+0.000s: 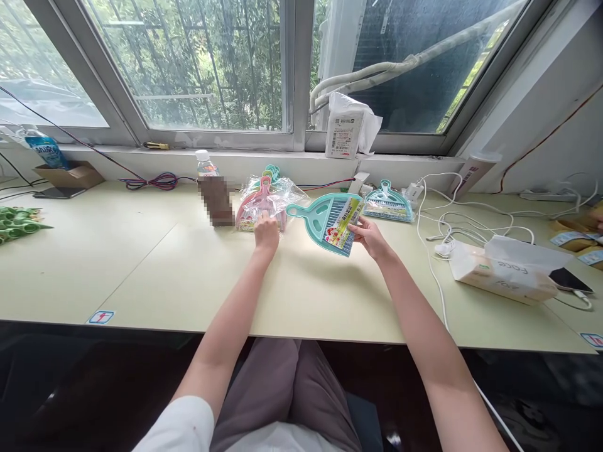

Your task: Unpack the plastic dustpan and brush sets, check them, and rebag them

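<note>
1. In the head view, I see a person sitting at a long pale table (188,276), with both arms reaching out over it.
2. The right hand (371,237) has its thumb and fingers closed on the wide edge of a green dustpan (315,216). The dustpan is lifted off the table, and its handle points to the left. Holding it by that edge probably keeps the bright card (347,225) and the brush (333,210) facing up where they can be seen.
3. The left hand (266,232) is curled up against a pink dustpan (249,210) in crinkly clear wrap (285,191). The fingertips are hidden, so I can't tell if they are pinching it or just touching it. Behind it, a green handle (272,171) pokes up.
4. Another green dustpan set (389,206) sits in clear wrap near the back of the table, behind the right hand. It may be there to leave room in front for the arms.
5. A bottle (206,164) stands left of the pink dustpan. Over on the right are white cords (464,220) and a tissue pack (506,270), well apart from both hands.
</note>
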Demonstrator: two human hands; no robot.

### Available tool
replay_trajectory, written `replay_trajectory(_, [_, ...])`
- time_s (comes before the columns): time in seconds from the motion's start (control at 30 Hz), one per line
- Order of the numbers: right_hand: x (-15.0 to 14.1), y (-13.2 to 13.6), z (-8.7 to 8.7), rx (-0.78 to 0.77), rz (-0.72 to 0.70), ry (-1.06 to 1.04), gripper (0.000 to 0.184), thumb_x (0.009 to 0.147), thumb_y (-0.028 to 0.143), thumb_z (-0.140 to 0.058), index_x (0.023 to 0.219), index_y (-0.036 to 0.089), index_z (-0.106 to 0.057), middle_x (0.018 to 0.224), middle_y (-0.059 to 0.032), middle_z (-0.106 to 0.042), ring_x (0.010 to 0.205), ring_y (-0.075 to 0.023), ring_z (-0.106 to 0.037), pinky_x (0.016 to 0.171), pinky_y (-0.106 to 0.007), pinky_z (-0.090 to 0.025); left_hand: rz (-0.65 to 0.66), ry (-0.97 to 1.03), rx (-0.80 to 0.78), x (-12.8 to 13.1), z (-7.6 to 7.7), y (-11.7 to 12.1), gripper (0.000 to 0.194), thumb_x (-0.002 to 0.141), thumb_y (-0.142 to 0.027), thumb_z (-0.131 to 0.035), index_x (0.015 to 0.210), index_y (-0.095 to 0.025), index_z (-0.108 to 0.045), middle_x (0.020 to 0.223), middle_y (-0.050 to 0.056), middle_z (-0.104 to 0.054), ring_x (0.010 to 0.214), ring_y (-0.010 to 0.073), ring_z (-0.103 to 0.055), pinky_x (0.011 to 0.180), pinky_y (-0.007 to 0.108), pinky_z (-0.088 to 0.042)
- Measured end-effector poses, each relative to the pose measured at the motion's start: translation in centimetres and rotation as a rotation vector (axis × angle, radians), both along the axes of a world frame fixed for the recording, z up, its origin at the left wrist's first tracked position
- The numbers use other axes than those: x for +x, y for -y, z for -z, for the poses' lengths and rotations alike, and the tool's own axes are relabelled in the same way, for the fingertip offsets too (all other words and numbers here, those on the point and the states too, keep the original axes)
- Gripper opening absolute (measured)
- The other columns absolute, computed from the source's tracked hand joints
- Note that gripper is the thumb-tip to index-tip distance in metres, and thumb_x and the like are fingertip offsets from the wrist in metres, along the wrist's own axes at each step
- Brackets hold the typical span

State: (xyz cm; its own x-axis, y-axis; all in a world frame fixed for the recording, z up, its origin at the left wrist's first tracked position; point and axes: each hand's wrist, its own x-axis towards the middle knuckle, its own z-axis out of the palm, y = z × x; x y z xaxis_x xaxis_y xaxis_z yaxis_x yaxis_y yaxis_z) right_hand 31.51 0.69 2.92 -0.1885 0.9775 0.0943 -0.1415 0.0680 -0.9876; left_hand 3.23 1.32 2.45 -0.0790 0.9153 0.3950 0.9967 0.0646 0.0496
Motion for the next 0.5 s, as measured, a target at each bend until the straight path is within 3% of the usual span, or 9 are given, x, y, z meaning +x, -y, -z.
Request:
replay_trajectory(0.17, [1.0,-0.9,0.6,-0.020,0.118,0.086,0.045,0.067,0.034,-0.075,0.108,0.020,-0.061,0.093,-0.0066,-0.073,0.076,-0.0217,-0.070,0.070,-0.037,-0.058,-0.021,0.035,0.023,0.6,-0.1,0.3,0.028,0.083,-0.005,-0.041,0.101,-0.010,-0.062,0.112,0.019,-0.051,0.102,0.0293,-0.053,0.072,0.033,-0.046])
replay_trajectory(0.33, [0.8,-1.4,1.7,-0.011,0.034,0.120,0.053,0.068,0.038,-0.075,0.114,0.020,-0.058,0.095,-0.0072,-0.072,0.078,-0.0221,-0.070,0.073,-0.039,-0.058,0.008,0.008,0.023,1.1,-0.1,0.5,0.027,0.084,-0.007,-0.040,0.103,-0.009,-0.060,0.111,0.019,-0.051,0.101,0.0288,-0.052,0.072,0.033,-0.045])
replay_trajectory(0.5, [-1.1,-0.9,1.8,-0.023,0.064,0.077,0.042,0.070,0.035,-0.072,0.107,0.020,-0.060,0.088,-0.0056,-0.072,0.072,-0.0208,-0.070,0.069,-0.038,-0.059,0.071,-0.060,0.001,1.8,0.0,0.8,0.031,0.086,-0.007,-0.035,0.103,-0.011,-0.060,0.109,0.018,-0.051,0.101,0.0280,-0.051,0.072,0.032,-0.044])
